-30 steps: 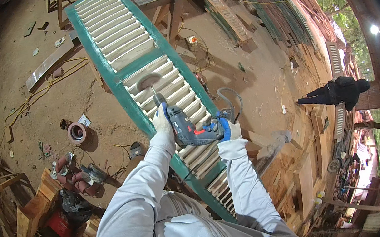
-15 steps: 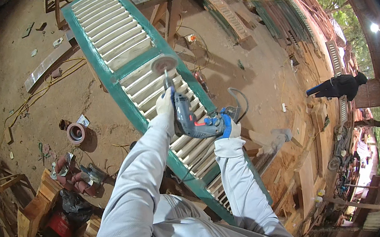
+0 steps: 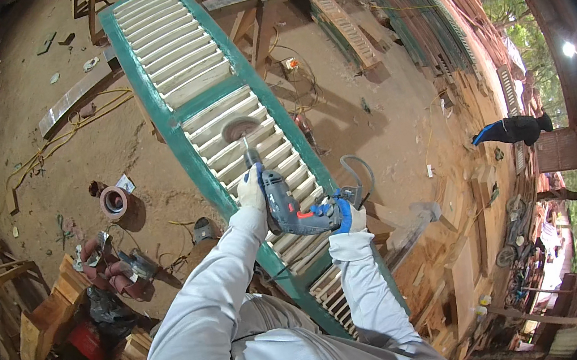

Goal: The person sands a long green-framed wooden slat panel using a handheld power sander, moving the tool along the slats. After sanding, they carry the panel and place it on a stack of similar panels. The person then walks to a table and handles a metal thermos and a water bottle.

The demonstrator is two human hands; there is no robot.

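Both my gloved hands hold a grey-blue power drill (image 3: 285, 198) over a long louvred shutter (image 3: 183, 146) with a green frame and whitish slats. My left hand (image 3: 251, 189) is closed round the front of the drill body, near the chuck. My right hand (image 3: 352, 212) grips the rear handle. A round, reddish-brown sanding disc (image 3: 241, 129) on a thin shaft sits in the chuck. It is over the slats just below the green cross rail; whether it touches them I cannot tell. The drill's cord loops up beside my right hand.
A trestle (image 3: 255, 28) stands under the shutter's far part. On the dirt floor at left lie a brown roll (image 3: 115, 202), yellow cords (image 3: 45, 155) and rolled abrasive sheets (image 3: 107, 269). Timber pieces (image 3: 462, 281) lie at right. A person in dark clothes (image 3: 519, 129) is farther off at right.
The drill and its disc have moved toward me, from the green cross rail down onto the slats. Both my hands have come back with it. The person at right has shifted slightly.
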